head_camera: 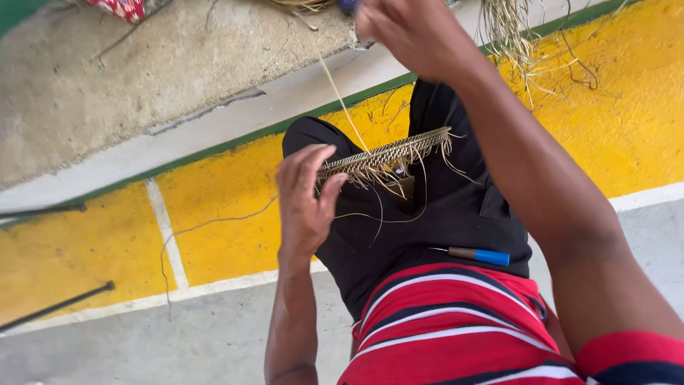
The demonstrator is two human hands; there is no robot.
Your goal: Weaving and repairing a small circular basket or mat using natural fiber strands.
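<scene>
At frame centre, my left hand (305, 196) pinches the edge of the flat, pale woven straw piece (388, 155) resting over my black-clad lap. My right hand (413, 32), top centre, is closed on a thin pale straw strand (340, 100), drawn taut. I judge that steady, even tension keeps the weave tight without snapping the strand.

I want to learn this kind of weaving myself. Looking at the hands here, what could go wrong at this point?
The right hand pulls a thin straw strand taut from the woven strip; pulled too hard, it might snap or pucker the weave. The left hand grips only the strip's end, so it could twist or slip. The blue-handled tool lies loose on the lap and may roll off.
</scene>
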